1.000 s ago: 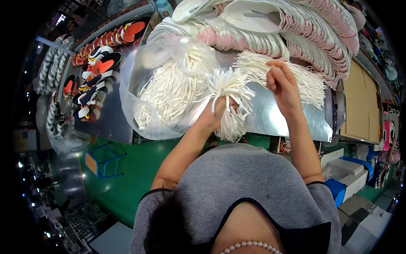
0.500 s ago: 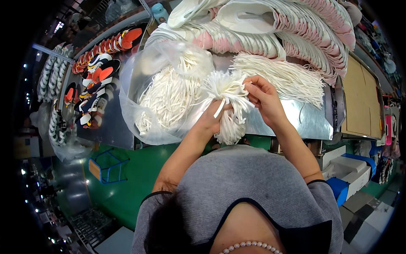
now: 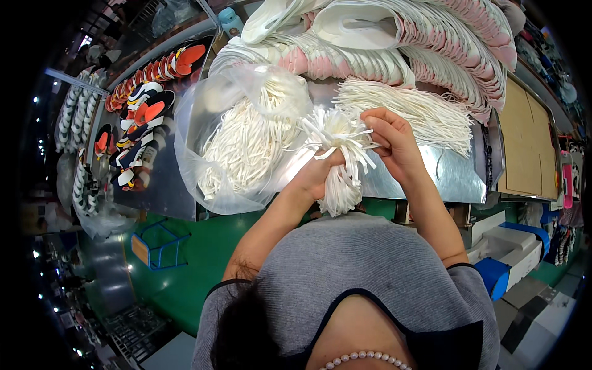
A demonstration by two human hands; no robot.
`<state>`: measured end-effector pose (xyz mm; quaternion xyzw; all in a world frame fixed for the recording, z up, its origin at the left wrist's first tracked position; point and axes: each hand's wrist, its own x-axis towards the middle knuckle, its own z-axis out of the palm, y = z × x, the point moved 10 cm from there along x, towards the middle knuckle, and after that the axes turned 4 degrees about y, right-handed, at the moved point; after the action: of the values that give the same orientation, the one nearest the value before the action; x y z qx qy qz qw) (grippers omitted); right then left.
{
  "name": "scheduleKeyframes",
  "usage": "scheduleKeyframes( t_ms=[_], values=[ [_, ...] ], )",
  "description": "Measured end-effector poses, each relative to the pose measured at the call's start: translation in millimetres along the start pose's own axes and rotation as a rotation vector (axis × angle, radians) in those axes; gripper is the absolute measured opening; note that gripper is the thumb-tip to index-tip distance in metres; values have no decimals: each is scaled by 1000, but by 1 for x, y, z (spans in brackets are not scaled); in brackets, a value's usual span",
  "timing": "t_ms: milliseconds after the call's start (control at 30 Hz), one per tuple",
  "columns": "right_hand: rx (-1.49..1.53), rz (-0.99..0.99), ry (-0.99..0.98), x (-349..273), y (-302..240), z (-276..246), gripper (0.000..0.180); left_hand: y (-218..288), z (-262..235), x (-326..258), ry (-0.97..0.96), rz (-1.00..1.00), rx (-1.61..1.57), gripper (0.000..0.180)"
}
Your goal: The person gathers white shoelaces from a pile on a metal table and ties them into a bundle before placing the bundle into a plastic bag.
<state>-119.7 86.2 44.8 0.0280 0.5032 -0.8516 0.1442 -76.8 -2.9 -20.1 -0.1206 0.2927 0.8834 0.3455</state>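
My left hand (image 3: 316,174) is wrapped round a thick bundle of white shoelaces (image 3: 341,137), whose loose ends fan out above the fist and whose lengths hang below it. At the right side of that bundle, my right hand (image 3: 394,139) pinches with thumb and fingers at the lace ends; the pinched laces are thin and partly hidden by the fingers. A clear plastic bag (image 3: 190,132) full of loose white laces (image 3: 246,145) lies open left of my hands. Behind my right hand another pile of white laces (image 3: 407,114) is spread on the metal table (image 3: 444,179).
Long rows of white and pink shoe uppers (image 3: 444,43) line the table's back. Orange, black and white shoe uppers (image 3: 151,111) stand at the left, near a light-blue bottle (image 3: 230,21). A blue-framed stool (image 3: 157,243) is on the green floor. Brown cardboard (image 3: 527,142) lies at the right.
My right hand has moved slightly right, and the lace ends in the bundle hang more spread out on that side. My left hand keeps its hold, and the view has shifted a little.
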Motion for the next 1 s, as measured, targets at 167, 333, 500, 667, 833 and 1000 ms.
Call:
scheduleKeyframes(
  t_ms=[167, 333, 500, 667, 833, 1000],
  values=[
    [-44, -95, 20, -4, -21, -17, 18, 10, -17, 2, 122, 44, 77, 22],
    [-450, -264, 40, -15, -38, -12, 23, 12, -7, 9, 2, -15, -134, 17],
    [-839, -495, -42, -19, -41, 32, 21, 6, -12, 6, 134, -8, 57, 19],
    [246, -284, -87, 0, -65, -21, 13, 11, -8, 6, 14, -8, 102, 14],
    [-23, -286, -22, 15, -29, -35, 42, 20, 13, 2, -64, 63, -42, 14],
    [210, 53, -463, 2, 59, 11, 90, 64, 78, -13, -247, 291, 113, 21]
  ],
)
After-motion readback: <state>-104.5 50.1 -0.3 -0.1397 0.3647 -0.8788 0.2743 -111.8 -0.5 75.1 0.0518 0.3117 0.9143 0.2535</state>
